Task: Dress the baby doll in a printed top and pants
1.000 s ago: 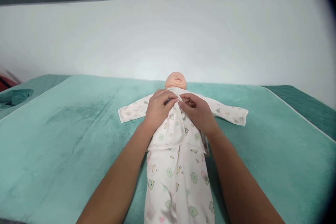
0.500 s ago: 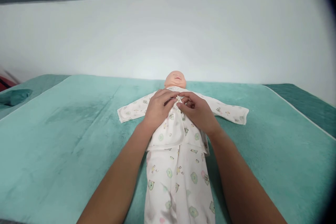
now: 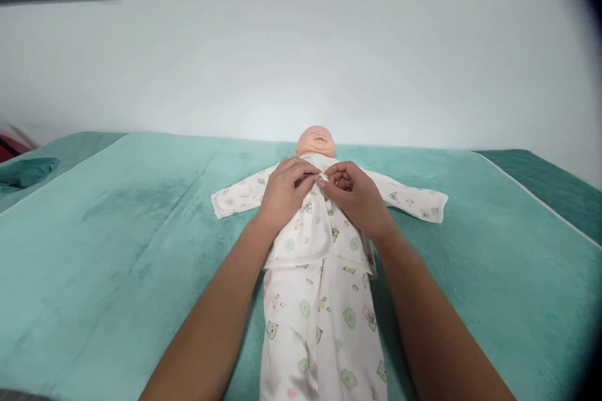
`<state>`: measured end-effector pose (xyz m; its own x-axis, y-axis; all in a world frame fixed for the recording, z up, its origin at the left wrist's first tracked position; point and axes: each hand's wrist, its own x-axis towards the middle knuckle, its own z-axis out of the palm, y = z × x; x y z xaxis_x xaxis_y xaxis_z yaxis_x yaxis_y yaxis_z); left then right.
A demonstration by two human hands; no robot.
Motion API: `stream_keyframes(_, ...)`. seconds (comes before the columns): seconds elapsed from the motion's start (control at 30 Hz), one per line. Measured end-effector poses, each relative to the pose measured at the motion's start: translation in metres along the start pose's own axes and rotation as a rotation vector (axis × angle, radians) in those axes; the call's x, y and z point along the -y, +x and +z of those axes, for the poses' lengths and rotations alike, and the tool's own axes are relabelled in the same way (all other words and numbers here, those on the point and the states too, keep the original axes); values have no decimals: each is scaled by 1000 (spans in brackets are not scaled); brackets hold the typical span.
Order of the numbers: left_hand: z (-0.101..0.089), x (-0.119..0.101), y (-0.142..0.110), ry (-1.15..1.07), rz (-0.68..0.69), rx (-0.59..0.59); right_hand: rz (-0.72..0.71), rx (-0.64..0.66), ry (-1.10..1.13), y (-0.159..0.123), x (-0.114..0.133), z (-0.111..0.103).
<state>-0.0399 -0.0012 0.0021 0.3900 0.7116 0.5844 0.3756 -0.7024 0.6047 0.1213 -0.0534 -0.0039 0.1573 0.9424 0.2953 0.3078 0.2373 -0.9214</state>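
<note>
A baby doll lies on its back on a teal blanket, head toward the wall. It wears a white printed jacket with both sleeves spread out, and matching printed trousers. My left hand and my right hand meet on the doll's upper chest, just below the neck. Both hands pinch the jacket's front edges together at the collar. The fingertips hide the fastening between them.
A white wall rises behind the bed. A darker green folded cloth lies at the far left, with something red beyond it. A darker green cover shows at the right edge of the blanket.
Both hands stayed on the doll's chest and crept slightly up toward the collar. The right hand's fingers curled tighter into a pinch.
</note>
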Motion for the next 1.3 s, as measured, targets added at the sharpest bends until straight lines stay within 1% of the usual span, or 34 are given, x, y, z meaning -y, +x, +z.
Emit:
stream_keyframes(0.17, 0, 2, -1, 7, 19, -14, 12, -74, -35, 1, -1, -3)
stream_keyframes(0.3, 0, 3, -1, -8, 6, -16, 21, -55, -38, 2, -2, -3)
stream_keyframes(0.43, -1, 2, 0, -65, -47, -7, -7, -56, -81, 3, -2, -3)
stream_keyframes(0.63, -3, -1, 0, -126, -174, -3, -137, -69, -185, 3, -1, 0)
stream_keyframes(0.83, -3, -8, 1, -265, -280, 20, -179, -69, -200, 3, -1, 1)
stream_keyframes(0.9, -2, -12, 2, -263, -321, 23, -151, -60, -190, 3, -1, 1)
stream_keyframes(1.07, 1, -17, 4, -300, -436, -16, -26, -43, -180, 3, 1, 0)
stream_keyframes(1.2, -1, -13, 4, -432, -442, -6, 40, -30, -173, 3, 2, 1)
stream_keyframes(1.3, -2, -9, 4, -501, -440, -4, 53, -28, -156, 3, 2, 1)
